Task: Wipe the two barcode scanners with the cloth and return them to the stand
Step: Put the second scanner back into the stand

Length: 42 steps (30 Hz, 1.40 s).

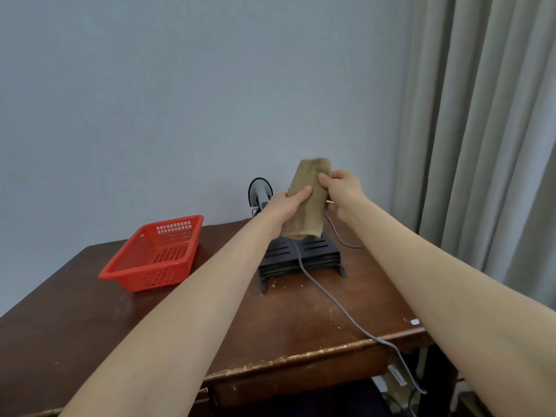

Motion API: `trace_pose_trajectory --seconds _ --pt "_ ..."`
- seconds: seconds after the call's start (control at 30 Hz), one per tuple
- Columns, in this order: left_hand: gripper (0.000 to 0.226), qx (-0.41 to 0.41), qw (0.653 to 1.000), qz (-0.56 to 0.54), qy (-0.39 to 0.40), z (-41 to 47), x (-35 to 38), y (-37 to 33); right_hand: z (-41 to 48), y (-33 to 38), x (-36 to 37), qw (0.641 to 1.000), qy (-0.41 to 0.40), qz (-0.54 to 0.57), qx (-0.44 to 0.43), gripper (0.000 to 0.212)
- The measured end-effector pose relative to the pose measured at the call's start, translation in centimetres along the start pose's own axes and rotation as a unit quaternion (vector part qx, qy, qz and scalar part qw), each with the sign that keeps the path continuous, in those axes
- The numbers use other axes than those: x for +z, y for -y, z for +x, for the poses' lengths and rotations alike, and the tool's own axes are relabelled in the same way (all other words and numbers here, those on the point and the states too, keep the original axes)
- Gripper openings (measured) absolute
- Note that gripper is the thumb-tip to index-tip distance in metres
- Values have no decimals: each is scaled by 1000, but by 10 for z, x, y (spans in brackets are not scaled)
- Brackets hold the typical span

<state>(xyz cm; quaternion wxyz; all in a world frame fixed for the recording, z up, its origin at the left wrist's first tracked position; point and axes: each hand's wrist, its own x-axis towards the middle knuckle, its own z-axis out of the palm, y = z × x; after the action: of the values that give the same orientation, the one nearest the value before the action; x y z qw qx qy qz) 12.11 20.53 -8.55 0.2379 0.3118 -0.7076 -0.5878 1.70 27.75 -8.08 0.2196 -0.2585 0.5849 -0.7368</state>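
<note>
Left hand (287, 206) curled round cloth (310, 203) from left; right hand (343, 191) pinched on its upper right edge. Cloth held upright, long axis near vertical, directly above stand (316, 254); first scanner judged wrapped inside, hidden. Just behind left hand, and nearer it, second scanner (260, 192) seen. Cable (331, 299) trailed over wooden table (270, 326); red basket (156, 254) left; curtain (481, 145) right.
</note>
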Motion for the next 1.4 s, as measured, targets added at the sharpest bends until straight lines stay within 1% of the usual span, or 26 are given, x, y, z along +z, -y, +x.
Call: trace_pose_trajectory --seconds 0.07,0.13,0.17,0.3,0.33,0.4,0.43,0.5,0.6,0.67,0.73,0.8,0.83,0.9,0.97,1.07,1.13,1.2,1.27,1.3,1.33,1.37,1.4 --pt "36 15 999 -29 -29 0 -14 -4 3 5 18 997 28 59 30 8" --pt "34 45 995 -45 -70 4 -29 -4 6 4 37 993 56 89 50 16" --pt "33 56 993 -51 -94 7 -38 -4 7 2 47 993 70 81 57 21" --pt "27 84 975 -41 -202 16 -82 2 7 -8 88 985 149 -32 75 32" --pt "29 88 970 -27 -223 19 -94 4 6 -11 99 980 172 -45 86 40" --pt "32 87 965 -1 -249 24 -119 9 9 -23 126 972 208 -42 101 64" --pt "33 77 964 14 -254 27 -132 12 10 -29 141 970 219 -38 98 71" --pt "36 51 963 38 -261 34 -157 17 12 -41 173 972 218 -46 72 65" --pt "40 -14 960 37 -276 44 -196 26 16 -58 218 981 172 -85 19 35" --pt "38 -42 959 26 -279 52 -224 36 19 -68 243 979 160 -124 -1 24" --pt "25 -54 956 42 -286 58 -247 50 24 -82 265 972 173 -158 -12 26" --pt "22 -65 942 102 -312 63 -264 66 30 -96 285 961 200 -188 -16 27" --pt "28 -69 933 134 -327 67 -271 74 32 -102 293 952 219 -211 -19 25" --pt "43 -77 925 159 -337 74 -281 92 36 -115 306 927 255 -272 -29 24" --pt "45 -78 921 164 -344 81 -290 108 39 -125 316 893 286 -341 -61 27" --pt "40 -98 912 220 -332 91 -303 131 42 -135 326 813 327 -467 -116 29" --pt "40 -143 904 283 -287 96 -309 145 43 -142 331 766 345 -524 -142 29" --pt "42 -195 886 362 -214 99 -310 152 43 -150 335 726 340 -573 -174 30" --pt "41 -201 867 420 -177 101 -307 154 43 -156 338 684 310 -624 -217 32" --pt "42 -194 863 436 -167 103 -307 155 45 -158 338 662 285 -648 -247 33" --pt "43 -186 858 454 -154 104 -307 155 48 -157 337 652 256 -660 -270 32" --pt "45 -182 855 464 -146 105 -307 154 51 -156 333 657 228 -664 -275 32" --pt "48 -190 858 458 -136 105 -306 154 54 -154 329 669 209 -665 -258 33"
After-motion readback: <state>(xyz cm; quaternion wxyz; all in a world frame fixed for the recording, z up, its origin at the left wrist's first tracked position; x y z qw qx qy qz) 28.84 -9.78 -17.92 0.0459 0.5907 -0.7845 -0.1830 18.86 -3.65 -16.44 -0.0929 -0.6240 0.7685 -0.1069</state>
